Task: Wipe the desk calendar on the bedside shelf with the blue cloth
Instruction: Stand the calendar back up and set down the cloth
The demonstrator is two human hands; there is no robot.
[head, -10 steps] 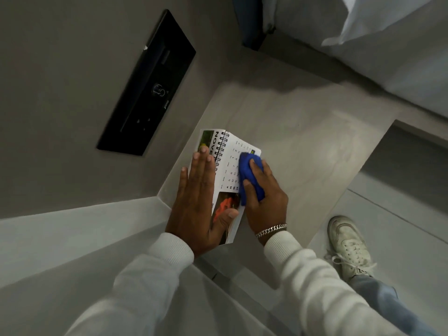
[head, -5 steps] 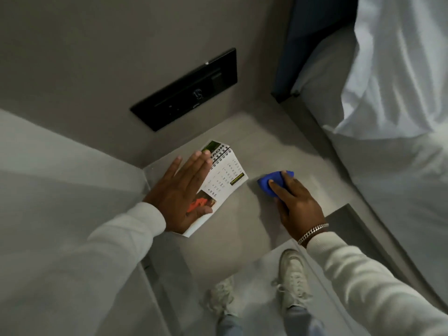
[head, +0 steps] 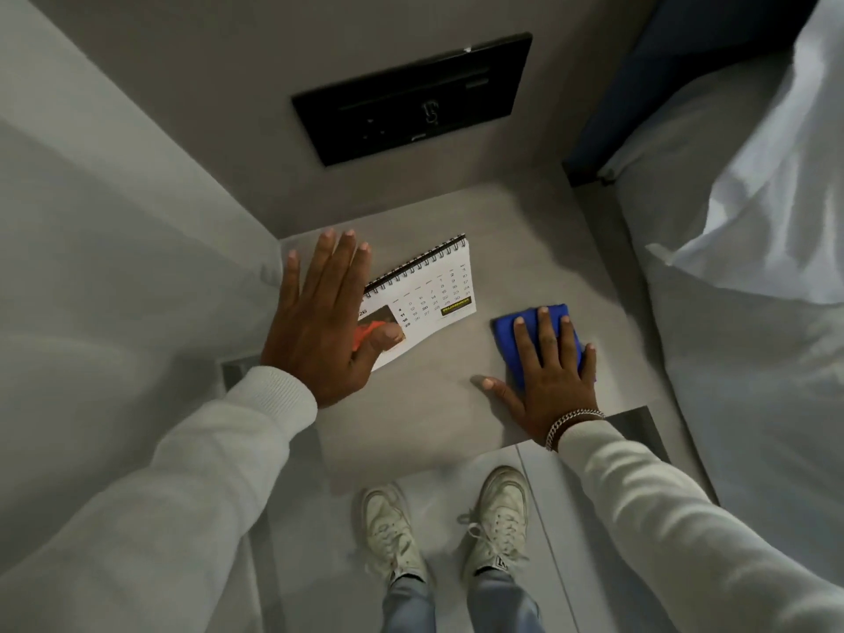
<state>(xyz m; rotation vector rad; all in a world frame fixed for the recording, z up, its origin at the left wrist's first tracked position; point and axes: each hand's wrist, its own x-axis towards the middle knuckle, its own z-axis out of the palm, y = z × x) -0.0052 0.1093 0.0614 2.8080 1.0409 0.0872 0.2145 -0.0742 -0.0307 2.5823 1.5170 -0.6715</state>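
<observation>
Shelf (head: 411, 431): grey bedside ledge beside our bed.
Calendar (head: 429, 294): flat on it, our left hand (head: 319, 322) spread open over its left end.
Cloth (head: 539, 340): now off the calendar, right of it, under our flat right hand (head: 548, 372).
Meaning: wiping seems paused or finished.

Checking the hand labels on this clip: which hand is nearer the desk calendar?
Left. The left hand overlaps the desk calendar's left part; the right hand lies flat on the blue cloth, clear of it.
</observation>
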